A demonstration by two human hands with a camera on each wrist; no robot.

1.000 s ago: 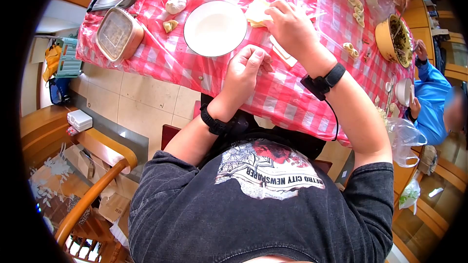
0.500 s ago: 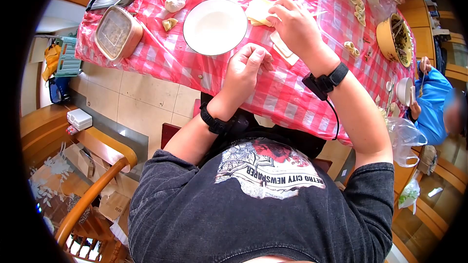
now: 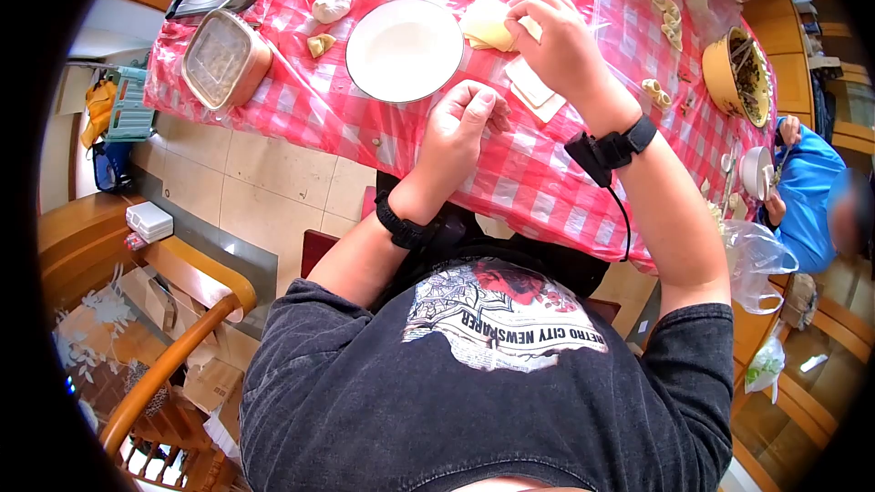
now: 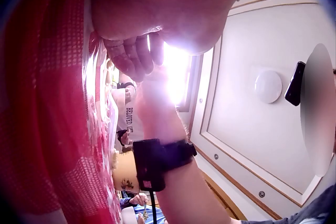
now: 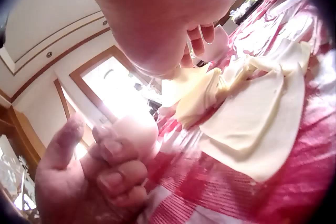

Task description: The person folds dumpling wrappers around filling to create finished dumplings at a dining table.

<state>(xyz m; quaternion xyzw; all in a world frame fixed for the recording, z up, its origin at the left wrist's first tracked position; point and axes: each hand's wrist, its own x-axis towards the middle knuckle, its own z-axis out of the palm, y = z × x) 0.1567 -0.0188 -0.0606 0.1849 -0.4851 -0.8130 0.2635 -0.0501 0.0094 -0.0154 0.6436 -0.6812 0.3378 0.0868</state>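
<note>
Yellowish square dough wrappers (image 3: 485,24) lie in a stack to the right of the white plate (image 3: 404,50). My right hand (image 3: 563,47) is at the stack's right edge, its thumb and index finger pinching the edge of a wrapper (image 5: 184,85). Nearer my body, paler wrapper sheets (image 3: 538,96) overlap on the cloth, partly under the right forearm in the head view. By the table's front edge rests my left hand (image 3: 460,128), fingers loosely curled and holding nothing, just below the plate.
A lidded food box (image 3: 226,59), a garlic bulb (image 3: 331,6) and a small dough piece (image 3: 320,45) stand left of the plate. Several folded dumplings (image 3: 668,18) lie right, near a yellow bowl of filling (image 3: 735,77). A person in blue (image 3: 807,178) is at the right edge.
My right hand has shifted slightly right and toward my body, uncovering more of the stack and the paler sheets. The left hand stays where it was.
</note>
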